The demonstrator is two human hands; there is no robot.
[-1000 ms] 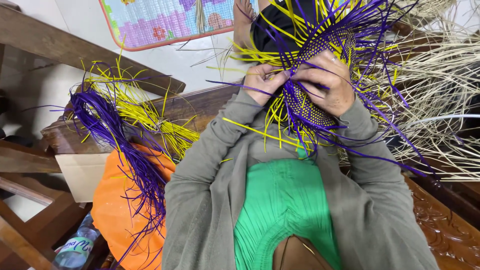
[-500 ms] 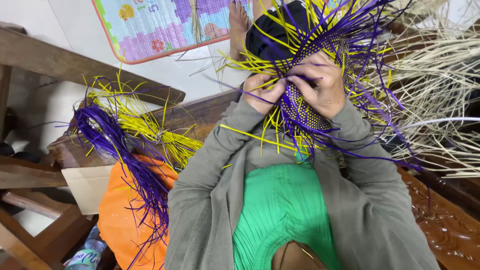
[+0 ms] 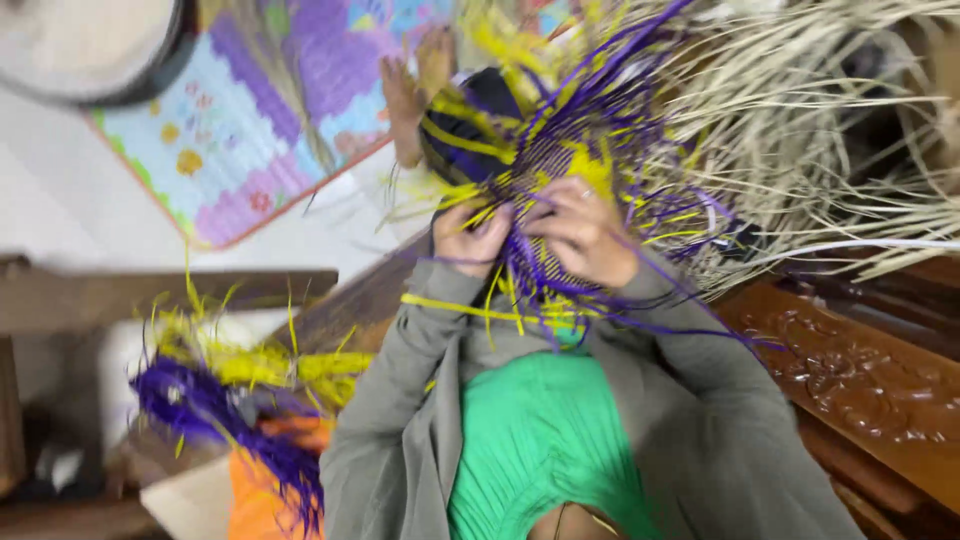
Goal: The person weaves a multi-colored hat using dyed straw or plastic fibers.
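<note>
I hold a half-woven piece of purple and yellow strips (image 3: 545, 175) in front of my chest. My left hand (image 3: 470, 238) pinches its left edge, fingers curled around purple strands. My right hand (image 3: 582, 232) grips the right side of the weave, a ring on one finger. Loose purple and yellow strips fan out above and around both hands. Grey sleeves and a green top fill the lower view. The frame is blurred.
A bundle of loose yellow and purple strips (image 3: 235, 390) lies at lower left over an orange cloth (image 3: 262, 495). Pale natural straw (image 3: 830, 130) spreads at upper right. A carved wooden bench (image 3: 860, 390) runs on the right. A colourful play mat (image 3: 270, 110) lies beyond.
The view has swung down and left with blur; the play mat shows more. Both hands stay on the weave, with the fingers shifted slightly along the strands.
</note>
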